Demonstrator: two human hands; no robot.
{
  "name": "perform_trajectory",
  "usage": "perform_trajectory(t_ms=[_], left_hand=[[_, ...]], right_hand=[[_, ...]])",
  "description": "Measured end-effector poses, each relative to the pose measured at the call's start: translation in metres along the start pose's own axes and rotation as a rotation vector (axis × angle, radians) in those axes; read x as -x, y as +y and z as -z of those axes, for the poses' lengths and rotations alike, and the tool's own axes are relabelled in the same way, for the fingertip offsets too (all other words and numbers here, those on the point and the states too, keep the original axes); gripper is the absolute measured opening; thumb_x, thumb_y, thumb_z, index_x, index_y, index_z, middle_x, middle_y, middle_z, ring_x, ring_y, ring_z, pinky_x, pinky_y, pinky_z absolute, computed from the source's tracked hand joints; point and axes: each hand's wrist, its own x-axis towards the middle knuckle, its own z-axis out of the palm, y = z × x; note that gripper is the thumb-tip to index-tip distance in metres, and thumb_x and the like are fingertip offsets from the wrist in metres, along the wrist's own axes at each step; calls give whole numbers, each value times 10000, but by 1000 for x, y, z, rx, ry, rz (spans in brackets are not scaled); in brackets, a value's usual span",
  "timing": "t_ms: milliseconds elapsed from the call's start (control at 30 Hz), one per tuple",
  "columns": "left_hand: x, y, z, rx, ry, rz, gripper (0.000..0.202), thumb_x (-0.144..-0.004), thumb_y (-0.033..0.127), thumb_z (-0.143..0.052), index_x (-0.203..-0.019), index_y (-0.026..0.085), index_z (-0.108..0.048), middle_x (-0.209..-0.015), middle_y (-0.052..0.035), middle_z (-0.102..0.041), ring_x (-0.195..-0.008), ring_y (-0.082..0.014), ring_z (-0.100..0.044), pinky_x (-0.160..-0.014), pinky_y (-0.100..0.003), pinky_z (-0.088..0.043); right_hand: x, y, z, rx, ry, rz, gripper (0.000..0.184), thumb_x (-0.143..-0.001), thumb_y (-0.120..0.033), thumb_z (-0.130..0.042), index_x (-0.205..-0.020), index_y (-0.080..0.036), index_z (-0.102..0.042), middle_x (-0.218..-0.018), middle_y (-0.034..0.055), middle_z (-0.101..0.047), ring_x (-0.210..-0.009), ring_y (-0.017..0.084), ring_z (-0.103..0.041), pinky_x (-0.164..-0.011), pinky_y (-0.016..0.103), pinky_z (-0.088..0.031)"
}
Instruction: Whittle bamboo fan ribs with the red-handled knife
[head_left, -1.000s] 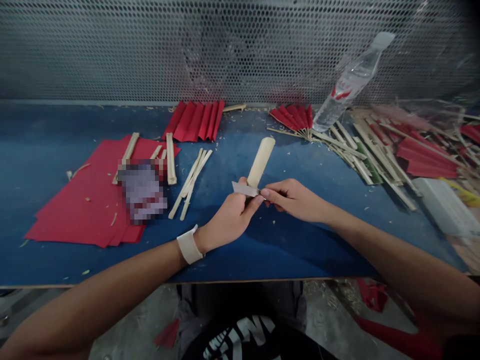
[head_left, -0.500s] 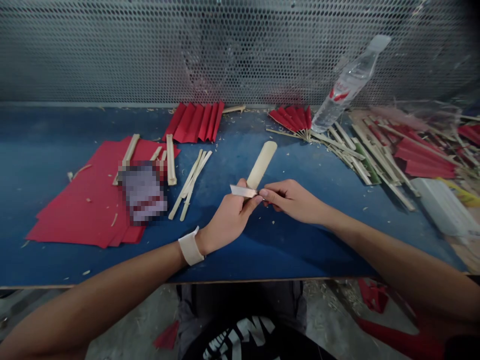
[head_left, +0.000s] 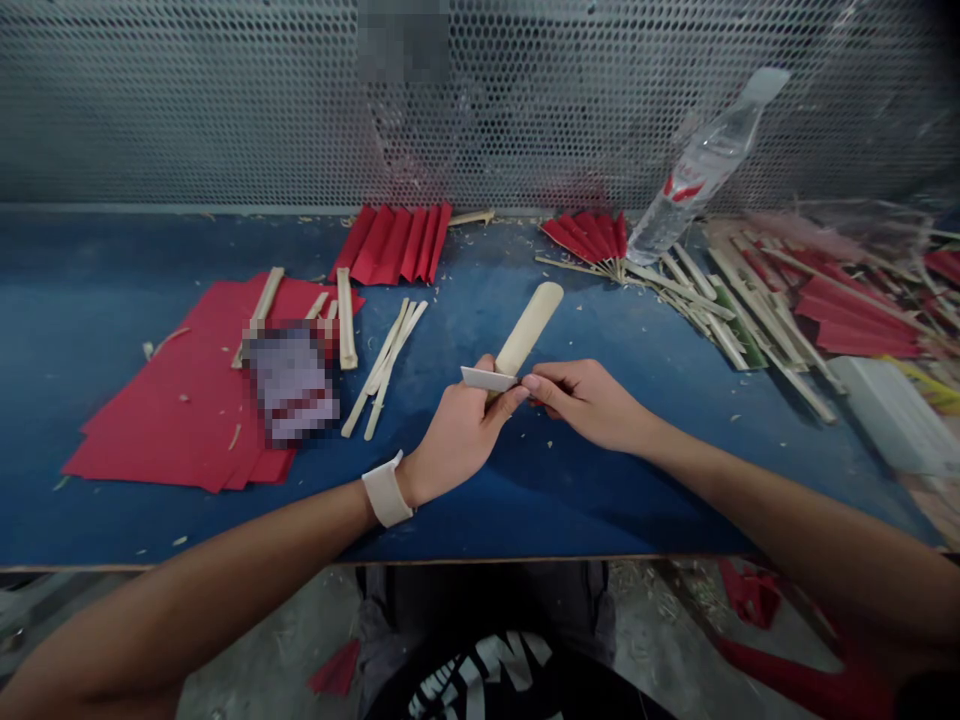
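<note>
My left hand, with a pale band on its wrist, is closed around the near end of a pale bamboo strip. The strip points away from me and to the right. My right hand pinches a knife by its handle, which my fingers mostly hide. The knife's flat blade lies across the strip, its tip over my left forefinger. My left thumb rests close to the blade's base. Left of my hands, several thin bamboo sticks lie crossed on the blue table.
Red paper sheets and a blurred-out flat object are at left. Pleated red paper and a small red fan lie at the back. A water bottle leans against the mesh panel. Bamboo pieces pile up at right.
The whole view has shifted slightly, so things appear a little farther right. Both hands keep their grips, and the blade has tilted slightly, showing brighter.
</note>
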Motion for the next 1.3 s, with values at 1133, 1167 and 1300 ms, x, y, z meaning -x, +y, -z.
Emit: perform_trajectory(t_ms=[1133, 1167, 1300], left_hand=[[-1, -4, -3, 168, -106, 31, 330, -1080, 451, -475, -857, 207, -495, -810, -7, -469, -676, -125, -489, -611, -297, -421], [-1, -5, -4, 177, -102, 39, 315, -1078, 444, -483, -866, 211, -488, -790, -2, -465, -677, -127, -487, -604, -294, -413], [0, -6, -5, 179, -94, 49, 306, -1074, 440, -488, -861, 224, -456, -733, 16, -445, -651, -126, -480, -582, -290, -393]], right_hand=[[-2, 5, 0, -176, -92, -26, 570, -1035, -669, -488, -763, -188, -629, -586, -35, -541, -520, 86, -485, -531, 247, -355], [-2, 4, 0, -171, -91, -25, 576, -1038, -670, -479, -767, -186, -632, -593, -31, -548, -524, 86, -487, -532, 249, -356], [-1, 5, 0, -151, -86, -29, 584, -1041, -672, -466, -778, -181, -641, -625, -17, -578, -537, 89, -508, -531, 252, -360]])
